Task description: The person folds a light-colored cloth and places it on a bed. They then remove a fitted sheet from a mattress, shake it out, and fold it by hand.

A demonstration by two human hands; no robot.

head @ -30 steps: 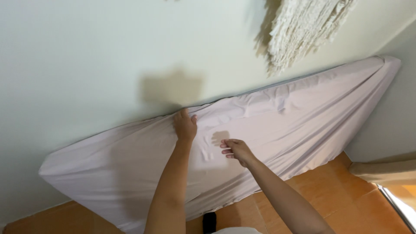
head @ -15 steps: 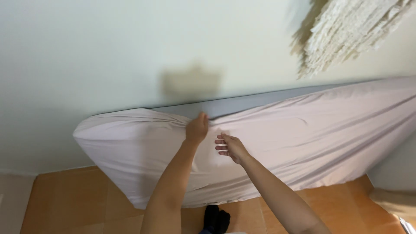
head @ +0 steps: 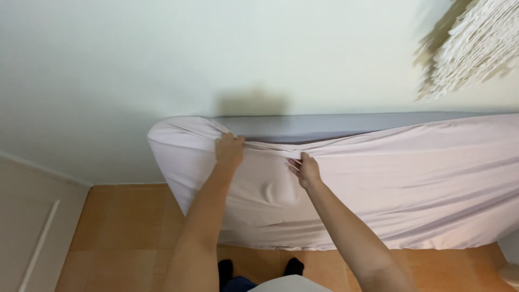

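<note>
A pale pink fitted sheet [head: 411,184] covers the front of a mattress that leans on its long edge against the wall. The grey side of the mattress [head: 335,125] shows along the top. My left hand [head: 230,150] grips the sheet's edge near the top left corner. My right hand [head: 305,170] pinches the same edge a little to the right, where the fabric bunches into folds. The sheet is drawn over the left corner [head: 178,135].
A pale green wall [head: 216,54] rises behind the mattress. A white fringed hanging [head: 476,43] is on the wall at the upper right. Orange wooden floor [head: 124,238] lies below, with my dark-socked feet [head: 259,267] at the bottom. A cream door or panel [head: 27,227] stands at the left.
The view has swung left and nearer, so the mattress's left corner and grey top edge now show. Both hands have moved to the sheet's top edge and taken hold of it.
</note>
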